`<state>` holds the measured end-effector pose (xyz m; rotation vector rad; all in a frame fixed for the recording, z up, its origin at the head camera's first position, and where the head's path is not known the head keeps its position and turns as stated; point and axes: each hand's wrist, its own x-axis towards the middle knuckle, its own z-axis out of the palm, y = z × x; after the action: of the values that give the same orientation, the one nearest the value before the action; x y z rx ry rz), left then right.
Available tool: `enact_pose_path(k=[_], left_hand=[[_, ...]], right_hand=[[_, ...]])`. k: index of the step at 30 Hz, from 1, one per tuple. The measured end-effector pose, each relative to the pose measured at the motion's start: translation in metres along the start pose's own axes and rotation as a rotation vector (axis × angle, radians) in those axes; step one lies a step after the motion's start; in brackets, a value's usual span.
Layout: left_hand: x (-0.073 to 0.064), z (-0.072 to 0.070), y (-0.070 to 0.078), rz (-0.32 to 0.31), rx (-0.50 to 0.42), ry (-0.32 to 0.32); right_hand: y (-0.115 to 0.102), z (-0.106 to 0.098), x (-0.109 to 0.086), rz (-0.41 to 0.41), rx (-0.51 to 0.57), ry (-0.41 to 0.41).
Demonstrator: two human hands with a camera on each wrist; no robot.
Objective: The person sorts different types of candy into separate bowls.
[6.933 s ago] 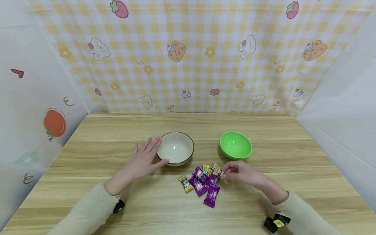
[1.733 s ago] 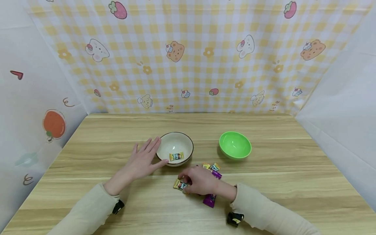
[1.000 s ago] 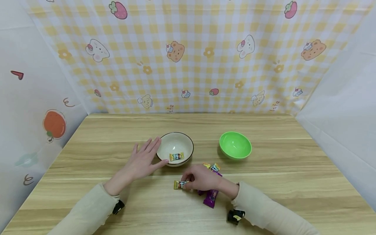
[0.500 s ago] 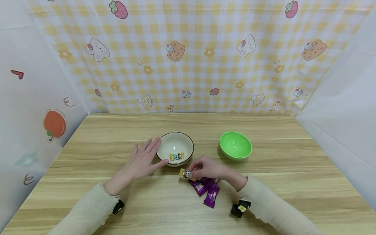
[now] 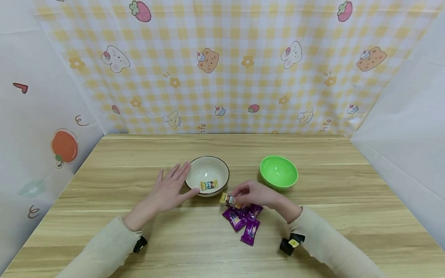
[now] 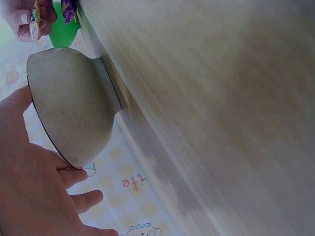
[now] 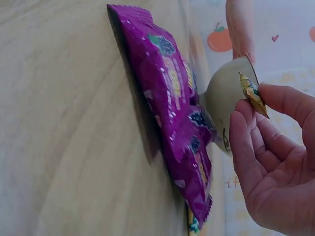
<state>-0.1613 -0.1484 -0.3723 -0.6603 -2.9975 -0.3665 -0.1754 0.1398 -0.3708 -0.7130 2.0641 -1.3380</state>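
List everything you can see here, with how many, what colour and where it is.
Cream bowl: one, cream with dark rim, middle of the table
Green bowl: one, green, right of the cream bowl
Yellow candies: at least three, yellow, one in the cream bowl, one pinched, one partly hidden by the pile
Purple candies: at least three, purple, piled nearer than the bowls
Table: one, light wood, under everything
Checked cloth: one, yellow and white, behind the table
Side sheets: two, mostly white, left and right
Black devices: two, black, at the cuffs
Sleeves: two, beige, lower corners
Left hand: one, bare, at the cream bowl's rim
Right hand: one, bare, above the pile
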Motion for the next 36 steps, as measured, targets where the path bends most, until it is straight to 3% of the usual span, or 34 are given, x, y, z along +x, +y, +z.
enact_pose_path(k=[14,36], left_hand=[[-0.001,0.000,0.000,-0.004,0.000,0.001],[-0.001,-0.001,0.001,-0.009,0.003,-0.007]], right_hand=[[-0.008,-0.016,-0.003,0.063,0.000,0.083],[-0.027,-0.040,0.003,0.048,-0.006,0.166]])
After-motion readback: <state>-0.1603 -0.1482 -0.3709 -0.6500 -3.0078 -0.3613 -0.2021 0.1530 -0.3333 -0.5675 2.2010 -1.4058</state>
